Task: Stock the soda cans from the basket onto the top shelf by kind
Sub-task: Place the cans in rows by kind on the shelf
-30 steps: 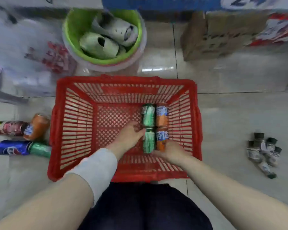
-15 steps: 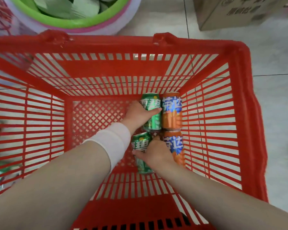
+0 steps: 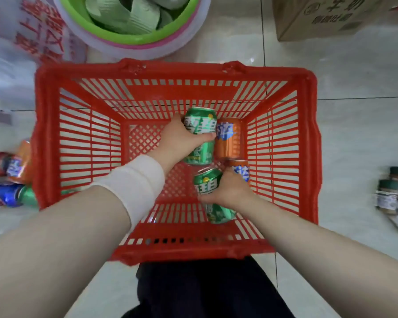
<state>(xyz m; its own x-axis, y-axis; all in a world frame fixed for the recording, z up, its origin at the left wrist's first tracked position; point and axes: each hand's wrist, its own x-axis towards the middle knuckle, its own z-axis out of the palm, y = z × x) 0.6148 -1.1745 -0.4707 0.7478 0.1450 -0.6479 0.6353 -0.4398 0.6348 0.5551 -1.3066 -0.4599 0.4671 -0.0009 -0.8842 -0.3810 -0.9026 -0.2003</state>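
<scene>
Fingers of the left hand are curled round the far green can, the thumb lying across its label, and those of the right hand are curled round the near green can in the same way. Both hands reach down into the red basket, which stands on the pale tiled floor just in front of the person's dark trousers. Four soda cans are at the right part of the basket bottom. The two green ones are on the left. The far orange can touches the far green one, and the near orange can is partly hidden by the right hand. If the held cans are off the bottom, I cannot tell. Beyond the basket stands a white tub with a green basin inside, holding pale green rolls. A cardboard box is at the far right, a plastic bag with red characters at the far left. Blurred cans lie on the floor just left of the basket. Small jars with dark lids stand well apart on the right. A white band wraps the left wrist.
</scene>
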